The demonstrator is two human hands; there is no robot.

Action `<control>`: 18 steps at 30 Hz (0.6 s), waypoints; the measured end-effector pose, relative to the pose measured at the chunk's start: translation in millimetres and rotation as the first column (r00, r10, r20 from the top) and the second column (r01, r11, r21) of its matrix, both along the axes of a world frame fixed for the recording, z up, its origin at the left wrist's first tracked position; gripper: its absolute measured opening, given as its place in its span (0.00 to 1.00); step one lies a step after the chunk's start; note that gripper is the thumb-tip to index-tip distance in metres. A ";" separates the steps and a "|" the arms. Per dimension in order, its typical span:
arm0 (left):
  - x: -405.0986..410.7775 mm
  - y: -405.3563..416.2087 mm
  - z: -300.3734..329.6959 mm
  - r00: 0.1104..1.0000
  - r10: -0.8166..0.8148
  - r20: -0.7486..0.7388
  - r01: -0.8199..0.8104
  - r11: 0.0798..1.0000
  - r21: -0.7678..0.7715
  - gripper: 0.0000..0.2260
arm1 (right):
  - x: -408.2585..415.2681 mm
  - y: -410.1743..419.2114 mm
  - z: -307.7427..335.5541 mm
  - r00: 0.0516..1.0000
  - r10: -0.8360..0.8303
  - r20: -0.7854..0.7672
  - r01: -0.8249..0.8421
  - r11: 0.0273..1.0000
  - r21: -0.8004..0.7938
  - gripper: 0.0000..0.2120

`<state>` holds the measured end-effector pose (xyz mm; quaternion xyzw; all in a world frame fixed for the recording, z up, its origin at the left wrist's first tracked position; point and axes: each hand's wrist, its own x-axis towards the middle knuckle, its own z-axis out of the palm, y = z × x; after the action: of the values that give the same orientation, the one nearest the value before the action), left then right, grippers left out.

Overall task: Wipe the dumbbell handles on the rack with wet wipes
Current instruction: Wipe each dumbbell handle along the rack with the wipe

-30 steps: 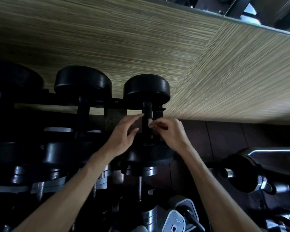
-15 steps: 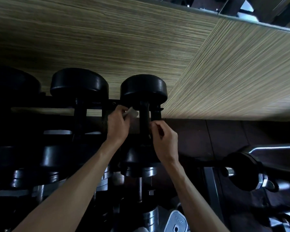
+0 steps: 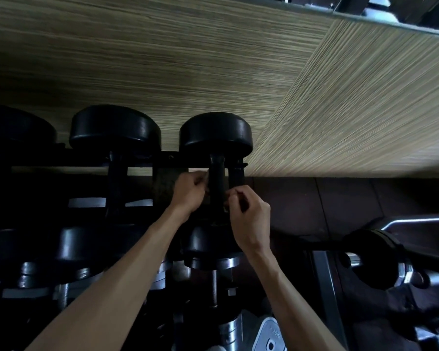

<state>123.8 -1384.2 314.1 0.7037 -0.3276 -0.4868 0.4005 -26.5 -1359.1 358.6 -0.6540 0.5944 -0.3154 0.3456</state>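
A black dumbbell (image 3: 216,134) lies on the top tier of the dark rack (image 3: 167,158), its handle (image 3: 217,178) running toward me. My left hand (image 3: 189,193) is curled against the left side of the handle, and a pale sliver of wet wipe (image 3: 206,180) shows at its fingertips. My right hand (image 3: 249,214) is curled at the handle's right side, lower down, pinching a small pale bit of wipe. Most of the wipe is hidden by my fingers and the dark.
A second black dumbbell (image 3: 115,130) sits left of it, and a third (image 3: 15,130) further left. Lower tiers hold chrome-collared dumbbells (image 3: 213,262). A wood-grain wall (image 3: 213,59) rises behind the rack. Another dumbbell (image 3: 373,259) lies on the dark floor at right.
Both hands have closed in on the handle. The left hand dropped slightly and curled tighter, hiding most of the wipe. The right hand slid a little down the handle's right side.
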 end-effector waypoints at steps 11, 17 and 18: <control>-15.7 31.6 24.7 0.929 -0.197 0.312 0.185 0.980 0.067 0.15 | 0.8 0.6 -0.8 1.000 -0.025 -0.002 0.025 1.000 -0.017 0.08; -9.2 -15.6 35.8 0.954 0.300 0.015 -0.295 0.947 -0.130 0.06 | 0.8 2.1 2.3 0.999 -0.033 0.033 0.032 0.999 0.013 0.08; -8.6 -18.2 34.8 0.950 0.313 -0.007 -0.311 0.942 -0.125 0.08 | 0.9 2.5 2.6 0.999 -0.035 0.037 0.035 0.999 0.013 0.08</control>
<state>115.2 -1402.4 348.9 0.7235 -0.2445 -0.3911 0.5136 -25.7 -1356.6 361.2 -0.6353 0.6012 -0.3298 0.3552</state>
